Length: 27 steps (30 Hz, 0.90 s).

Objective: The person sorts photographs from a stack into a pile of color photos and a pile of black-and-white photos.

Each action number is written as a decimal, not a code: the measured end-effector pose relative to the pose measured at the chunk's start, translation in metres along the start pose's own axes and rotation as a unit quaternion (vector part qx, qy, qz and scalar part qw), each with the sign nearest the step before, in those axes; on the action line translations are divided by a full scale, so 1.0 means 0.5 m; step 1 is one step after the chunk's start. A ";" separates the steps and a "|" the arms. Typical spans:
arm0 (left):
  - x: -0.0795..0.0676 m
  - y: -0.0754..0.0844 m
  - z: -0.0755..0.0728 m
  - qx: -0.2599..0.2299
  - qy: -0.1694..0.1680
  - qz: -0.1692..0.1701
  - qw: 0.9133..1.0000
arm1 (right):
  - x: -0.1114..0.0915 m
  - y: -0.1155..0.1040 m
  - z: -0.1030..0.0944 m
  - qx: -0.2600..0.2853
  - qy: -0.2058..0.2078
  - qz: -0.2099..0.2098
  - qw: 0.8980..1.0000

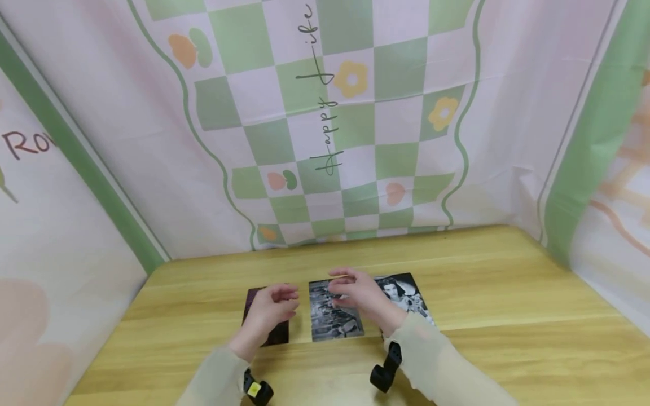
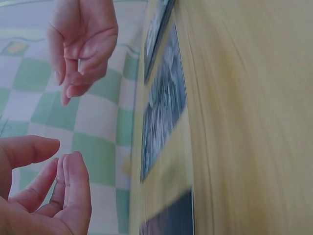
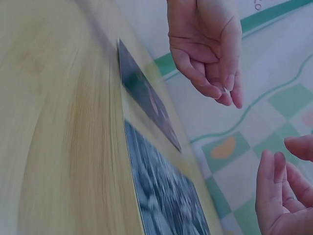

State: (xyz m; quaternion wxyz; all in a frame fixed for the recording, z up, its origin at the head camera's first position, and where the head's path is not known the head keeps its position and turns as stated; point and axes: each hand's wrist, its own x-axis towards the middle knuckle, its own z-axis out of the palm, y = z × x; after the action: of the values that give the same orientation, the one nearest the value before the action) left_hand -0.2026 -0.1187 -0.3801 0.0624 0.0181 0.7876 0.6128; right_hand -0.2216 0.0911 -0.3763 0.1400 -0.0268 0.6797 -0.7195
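Three photo prints lie in a row on the wooden table. My left hand hovers over the dark print on the left, its fingers loosely bent and holding nothing. Above the middle black-and-white print, which shows a crowd-like scene, my right hand hangs with relaxed fingers and an empty palm. That hand and its forearm partly cover the right black-and-white print, where a person is pictured. In the left wrist view both hands are raised off the prints, the right hand facing the left one.
The wooden table runs back to a hanging cloth with green checks and flowers. Side cloths with green bands stand to the left and right. Each wrist carries a black camera mount.
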 end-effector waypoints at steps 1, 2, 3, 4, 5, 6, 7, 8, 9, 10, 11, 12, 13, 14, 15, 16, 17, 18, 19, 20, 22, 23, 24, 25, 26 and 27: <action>0.001 0.001 0.006 0.001 -0.007 0.002 1.000 | -0.002 0.001 -0.009 0.000 -0.001 -0.001 1.000; 0.002 0.003 0.012 0.002 -0.012 0.003 1.000 | -0.005 0.002 -0.018 0.000 -0.002 -0.003 1.000; 0.003 0.005 0.018 0.001 -0.018 0.005 1.000 | -0.007 0.003 -0.027 -0.003 -0.004 -0.005 1.000; 0.005 0.006 0.025 0.001 -0.024 0.007 1.000 | -0.009 0.004 -0.036 -0.006 -0.005 -0.008 1.000; 0.006 0.007 0.031 -0.002 -0.030 0.009 1.000 | -0.011 0.004 -0.046 -0.006 -0.007 -0.009 1.000; 0.008 0.008 0.038 -0.005 -0.034 0.009 0.999 | -0.013 0.005 -0.054 -0.010 -0.008 -0.011 1.000; 0.009 0.010 0.045 -0.008 -0.039 0.011 0.999 | -0.016 0.005 -0.063 -0.017 -0.008 -0.013 1.000; 0.011 0.010 0.052 -0.010 -0.044 0.011 0.999 | -0.019 0.004 -0.071 -0.021 -0.007 -0.015 1.000; 0.013 0.011 0.060 -0.014 -0.050 0.013 0.999 | -0.021 0.004 -0.079 -0.024 -0.006 -0.014 1.000; 0.015 0.011 0.068 -0.016 -0.054 0.013 0.998 | -0.024 0.004 -0.087 -0.029 -0.005 -0.015 0.999; 0.017 0.012 0.076 -0.021 -0.058 0.013 0.998 | -0.027 0.005 -0.095 -0.034 -0.004 -0.016 0.999; 0.018 0.013 0.085 -0.023 -0.062 0.011 0.998 | -0.029 0.005 -0.103 -0.037 -0.002 -0.017 0.999; 0.019 0.013 0.092 -0.025 -0.065 0.011 0.998 | -0.031 0.005 -0.111 -0.040 0.000 -0.018 0.999; 0.020 0.013 0.100 -0.029 -0.069 0.010 0.997 | -0.033 0.006 -0.119 -0.040 0.002 -0.019 0.999; 0.021 0.014 0.107 -0.034 -0.073 0.010 0.997 | -0.035 0.007 -0.127 -0.041 0.005 -0.019 0.999; 0.022 0.014 0.114 -0.039 -0.077 0.010 0.996 | -0.036 0.008 -0.134 -0.043 0.007 -0.019 0.999; 0.022 0.014 0.120 -0.045 -0.081 0.010 0.996 | -0.037 0.008 -0.142 -0.044 0.010 -0.018 0.999; 0.023 0.014 0.126 -0.050 -0.084 0.010 0.995 | -0.039 0.009 -0.150 -0.044 0.012 -0.017 0.999; 0.024 0.015 0.132 -0.056 -0.087 0.010 0.995 | -0.040 0.009 -0.157 -0.044 0.012 -0.018 0.999; 0.024 0.015 0.138 -0.061 -0.090 0.010 0.994 | -0.041 0.010 -0.164 -0.043 0.011 -0.017 0.999; 0.026 0.016 0.149 -0.070 -0.091 0.006 0.993 | -0.044 0.010 -0.178 -0.044 0.011 -0.016 0.999; 0.026 0.016 0.154 -0.073 -0.092 0.005 0.993 | -0.045 0.010 -0.184 -0.045 0.009 -0.016 0.999; 0.026 0.016 0.160 -0.077 -0.093 0.002 0.993 | -0.047 0.010 -0.191 -0.046 0.007 -0.016 0.999; 0.026 0.017 0.166 -0.081 -0.094 -0.001 0.992 | -0.049 0.010 -0.197 -0.048 0.006 -0.015 0.999; 0.026 0.017 0.171 -0.084 -0.095 -0.003 0.992 | -0.051 0.010 -0.202 -0.052 0.007 -0.015 0.998; 0.026 0.018 0.177 -0.086 -0.097 -0.004 0.992 | -0.054 0.010 -0.208 -0.057 0.008 -0.015 0.998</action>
State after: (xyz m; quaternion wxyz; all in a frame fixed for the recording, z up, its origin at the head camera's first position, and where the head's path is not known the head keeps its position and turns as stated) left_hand -0.2052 -0.0300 -0.3936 0.1426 0.0691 0.7222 0.6733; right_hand -0.2187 0.1982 -0.3850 0.1221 -0.0388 0.7205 -0.6816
